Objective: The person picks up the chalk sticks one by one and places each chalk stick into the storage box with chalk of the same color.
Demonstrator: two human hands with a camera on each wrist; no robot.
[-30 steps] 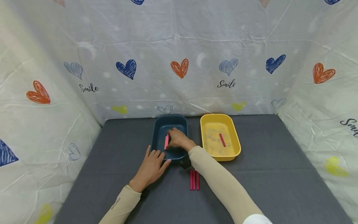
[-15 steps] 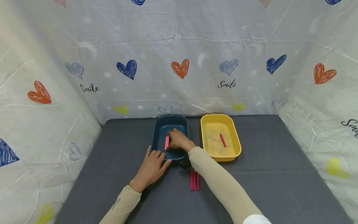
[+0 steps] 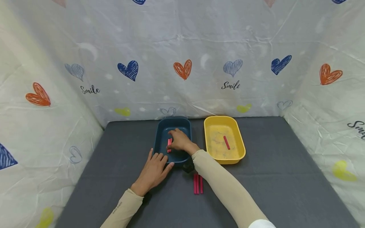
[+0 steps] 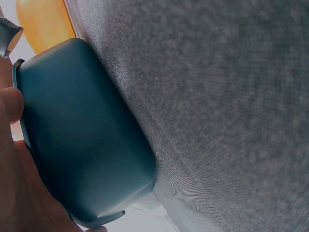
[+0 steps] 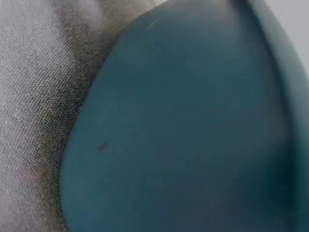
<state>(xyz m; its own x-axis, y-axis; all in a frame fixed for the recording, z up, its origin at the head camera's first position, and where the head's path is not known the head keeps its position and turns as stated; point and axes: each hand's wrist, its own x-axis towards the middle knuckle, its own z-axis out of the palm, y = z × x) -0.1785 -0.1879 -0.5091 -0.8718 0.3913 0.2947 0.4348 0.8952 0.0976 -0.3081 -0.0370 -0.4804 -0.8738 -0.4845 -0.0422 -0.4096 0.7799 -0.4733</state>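
Observation:
Inside the dark blue tray (image 3: 159, 128), two short pink sticks (image 3: 169, 141) lie side by side. My right hand (image 3: 180, 141) reaches into that tray from the right. Its index finger is beyond the sticks' far end, and the thumb lies across their lower part. With fingers spread, my left hand (image 3: 154, 172) rests on the tray's near left corner. In the left wrist view, the left thumb (image 4: 12, 104) touches the rim of the blue tray (image 4: 87, 130). The right wrist view shows the outside of the blue tray (image 5: 183, 121), without the right fingers.
A yellow tray (image 3: 242, 152) stands to the right and contains one red stick (image 3: 226, 142). Three red sticks (image 3: 197, 184) lie on the grey-covered table (image 3: 256, 196), near the right forearm. A fabric backdrop (image 3: 205, 31) printed with hearts encloses the back and sides.
The right index finger has lifted off the sticks' far end and spread from the thumb. The right thumb has shifted over the sticks' lower part. The left hand stays on the tray.

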